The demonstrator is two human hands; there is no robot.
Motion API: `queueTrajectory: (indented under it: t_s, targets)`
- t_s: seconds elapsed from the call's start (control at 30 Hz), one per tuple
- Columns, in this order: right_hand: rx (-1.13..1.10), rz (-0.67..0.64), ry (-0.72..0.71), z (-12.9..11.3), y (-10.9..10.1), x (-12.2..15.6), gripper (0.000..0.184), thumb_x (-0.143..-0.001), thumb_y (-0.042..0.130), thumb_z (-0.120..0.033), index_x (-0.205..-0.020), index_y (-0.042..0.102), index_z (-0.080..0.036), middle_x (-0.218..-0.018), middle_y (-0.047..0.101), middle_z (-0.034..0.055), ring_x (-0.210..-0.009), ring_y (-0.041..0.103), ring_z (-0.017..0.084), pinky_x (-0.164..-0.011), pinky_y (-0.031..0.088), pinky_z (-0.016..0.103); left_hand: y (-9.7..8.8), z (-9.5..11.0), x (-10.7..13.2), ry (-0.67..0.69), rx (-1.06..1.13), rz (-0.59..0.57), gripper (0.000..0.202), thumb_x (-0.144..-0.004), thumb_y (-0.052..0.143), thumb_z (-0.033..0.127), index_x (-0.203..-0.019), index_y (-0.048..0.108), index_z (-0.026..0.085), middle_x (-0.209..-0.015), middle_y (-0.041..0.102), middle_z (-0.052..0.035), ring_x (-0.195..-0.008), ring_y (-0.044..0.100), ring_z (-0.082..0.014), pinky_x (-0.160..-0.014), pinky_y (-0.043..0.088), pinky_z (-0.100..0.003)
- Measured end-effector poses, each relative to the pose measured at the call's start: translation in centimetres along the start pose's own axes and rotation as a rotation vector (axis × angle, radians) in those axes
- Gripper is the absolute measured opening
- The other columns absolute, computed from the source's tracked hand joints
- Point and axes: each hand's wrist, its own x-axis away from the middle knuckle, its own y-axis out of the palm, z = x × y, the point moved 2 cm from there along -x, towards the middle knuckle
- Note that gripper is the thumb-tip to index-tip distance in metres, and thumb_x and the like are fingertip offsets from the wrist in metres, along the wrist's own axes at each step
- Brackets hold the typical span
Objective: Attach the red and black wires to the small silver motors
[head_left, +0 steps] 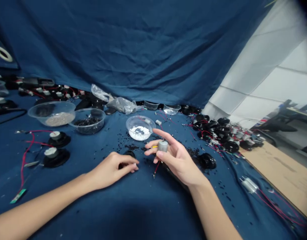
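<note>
Between the thumb and fingers of the right hand [177,163], a small silver DC motor [162,146] is firmly grasped, with a red wire [156,167] hanging below the grip and a yellow lead [154,146] showing on its left side. Left of the grip, the left hand [110,170] rests on the blue cloth [98,210] with its fingers loosely curled; whether it holds anything cannot be determined. A black round piece [129,153] lies just beyond its fingertips. Directly beyond the grip stands a clear plastic bowl of white granules [133,120], with a small silver cylinder [158,122] beside it. Right of the grip sits a black round housing [206,161]. Farther left stand a bowl of black granules [100,115] and a bowl of beige granules [52,102]. Loose black granules [133,146] lie scattered around the grip.
</note>
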Motion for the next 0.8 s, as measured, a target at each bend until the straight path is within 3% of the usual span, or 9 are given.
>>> queueTrajectory:
  t_s: [0.13,0.3,0.53,0.6,0.67,0.73,0.8]
  targets:
    - [0.018,0.038,0.049,0.6,-0.2,0.6,0.062,-0.086,0.070,-0.018,-0.140,0.041,-0.028,-0.115,0.067,0.0074,-0.106,0.066,0.022,-0.070,0.058,0.024,-0.2,-0.7,0.1,-0.055,0.092,0.077,0.021,-0.094,0.053,0.032,-0.103,0.067,0.019,-0.097,0.077,-0.0015,-0.087,0.073,-0.0154,-0.079,0.056,-0.022]
    - [0.050,0.055,0.026,0.5,0.2,0.5,0.038,-0.085,0.073,-0.025,-0.121,0.059,-0.024,-0.120,0.067,0.0085,-0.091,0.072,0.021,-0.065,0.059,0.022,0.0,-0.4,0.2,-0.055,0.106,0.175,0.020,-0.092,0.057,0.033,-0.098,0.068,0.018,-0.089,0.078,-0.0011,-0.083,0.074,-0.0162,-0.078,0.056,-0.023]
    - [0.029,0.040,-0.149,-1.2,-0.7,1.5,0.027,-0.085,0.073,-0.042,-0.102,0.070,-0.021,-0.091,0.075,0.0081,-0.085,0.071,0.019,-0.067,0.057,0.024,0.1,-0.3,0.4,-0.038,0.062,0.204,0.024,-0.090,0.059,0.035,-0.097,0.072,0.016,-0.087,0.078,-0.0041,-0.076,0.074,-0.0189,-0.072,0.057,-0.025]
    - [-0.014,-0.009,-0.210,-2.2,-1.3,2.2,0.032,-0.082,0.071,-0.053,-0.095,0.072,-0.024,-0.088,0.073,0.0069,-0.084,0.069,0.019,-0.062,0.057,0.024,0.2,-0.4,0.4,-0.040,0.063,0.195,0.024,-0.090,0.059,0.034,-0.097,0.072,0.016,-0.086,0.078,-0.0046,-0.075,0.074,-0.0191,-0.070,0.057,-0.026]
    - [-0.077,-0.088,-0.277,-3.2,-1.9,2.8,0.036,-0.076,0.071,-0.063,-0.086,0.074,-0.029,-0.075,0.067,0.0027,-0.066,0.063,0.014,-0.046,0.050,0.018,0.4,-0.6,0.3,-0.046,0.072,0.186,0.024,-0.089,0.060,0.034,-0.096,0.073,0.016,-0.082,0.078,-0.0047,-0.074,0.074,-0.0194,-0.069,0.056,-0.025]
    - [-0.161,-0.208,-0.352,-3.9,-2.5,3.2,0.037,-0.072,0.070,-0.068,-0.082,0.076,-0.033,-0.056,0.055,-0.0028,-0.044,0.047,0.009,-0.033,0.038,0.014,0.5,-0.8,0.2,-0.052,0.083,0.176,0.024,-0.089,0.060,0.034,-0.094,0.073,0.015,-0.080,0.078,-0.0048,-0.072,0.074,-0.0193,-0.068,0.056,-0.025]
    - [-0.170,-0.284,-0.385,-4.1,-2.8,3.4,0.036,-0.072,0.069,-0.069,-0.084,0.076,-0.036,-0.046,0.043,-0.0054,-0.037,0.037,0.008,-0.033,0.034,0.015,0.6,-0.9,0.1,-0.057,0.091,0.170,0.024,-0.089,0.059,0.034,-0.094,0.073,0.015,-0.081,0.078,-0.0051,-0.072,0.074,-0.0189,-0.067,0.056,-0.024]
